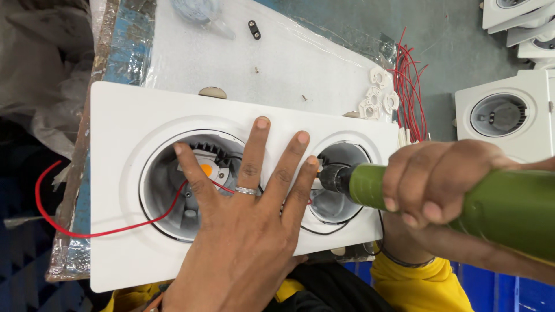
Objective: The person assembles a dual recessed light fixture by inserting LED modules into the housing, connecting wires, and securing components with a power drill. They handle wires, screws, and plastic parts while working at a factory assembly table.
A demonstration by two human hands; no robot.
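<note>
While the left hand (245, 231) lies flat with fingers (254, 153) spread on the white twin-lamp housing (124, 121), the right hand (436, 182) wraps shut around a green electric screwdriver (491, 208), its tip inside the right cup (338, 202); beneath the spread fingers the left cup (167, 202) holds a yellow chip (206, 170) and red wire (87, 234)

left hand (243, 231): flat, palm down, fingers spread, pointing far | right hand (439, 182): fist-curled, gripping, entering from right

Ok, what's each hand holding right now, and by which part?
Right hand holds the green electric screwdriver around its barrel. Left hand holds nothing; it presses flat on the white twin-light housing.
</note>
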